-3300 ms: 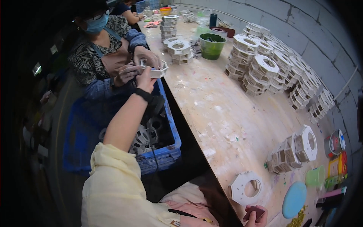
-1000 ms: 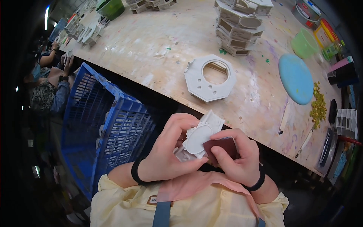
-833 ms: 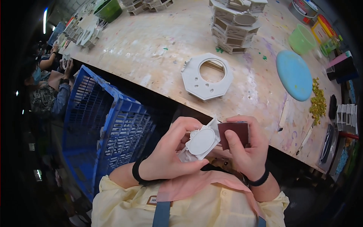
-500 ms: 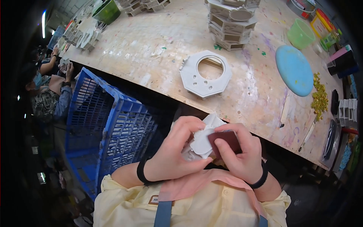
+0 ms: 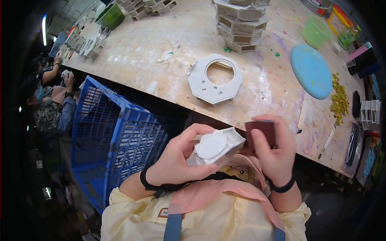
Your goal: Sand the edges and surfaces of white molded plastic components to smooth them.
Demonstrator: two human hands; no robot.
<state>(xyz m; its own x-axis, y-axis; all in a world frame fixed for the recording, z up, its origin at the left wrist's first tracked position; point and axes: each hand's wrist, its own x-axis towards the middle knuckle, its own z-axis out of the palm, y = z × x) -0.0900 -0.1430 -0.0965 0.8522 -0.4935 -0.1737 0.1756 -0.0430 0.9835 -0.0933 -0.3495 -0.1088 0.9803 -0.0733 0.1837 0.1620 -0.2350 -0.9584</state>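
My left hand (image 5: 175, 156) is closed around a white cast piece (image 5: 213, 145) with a raised oval on its face, held tilted just off the table's front edge. In my right hand (image 5: 275, 152) a dark reddish-brown sheet of sandpaper (image 5: 261, 134) is pinched between thumb and fingers, apart from the white piece. Beyond both hands, a white octagonal frame (image 5: 217, 94) with a round opening and several small holes lies on the table.
The paint-stained table (image 5: 161, 68) bears a stack of octagonal frames (image 5: 241, 28), a blue disc (image 5: 309, 72), a green cup (image 5: 316, 32) and gold bits (image 5: 340, 100). A blue plastic crate (image 5: 120, 108) stands at my left. Farther left sits another person (image 5: 54, 108).
My right hand has drawn the sandpaper away to the right and up from the white piece. My left hand has turned the piece so its oval face shows.
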